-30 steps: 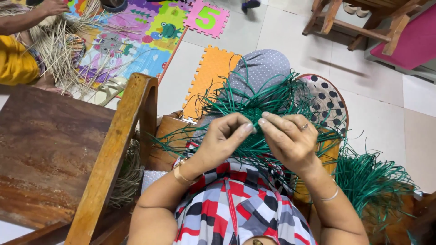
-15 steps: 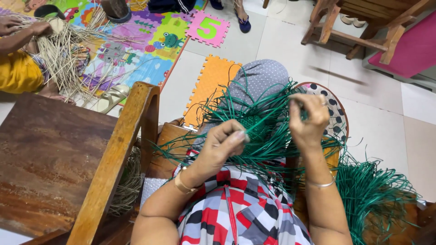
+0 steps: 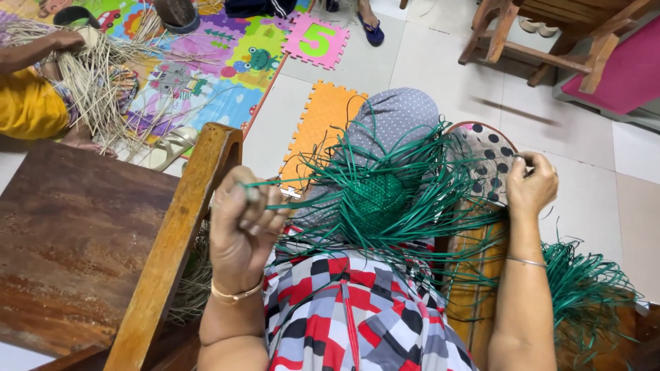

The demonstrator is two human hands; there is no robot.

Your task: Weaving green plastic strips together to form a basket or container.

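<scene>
A wooden chair [image 3: 89, 240] stands at the left; on the lap lies the green woven piece [image 3: 378, 199], strands splayed. The left hand [image 3: 242, 223] pinches green strands pulled taut; the right hand [image 3: 533, 184] seems closed on another strand
</scene>
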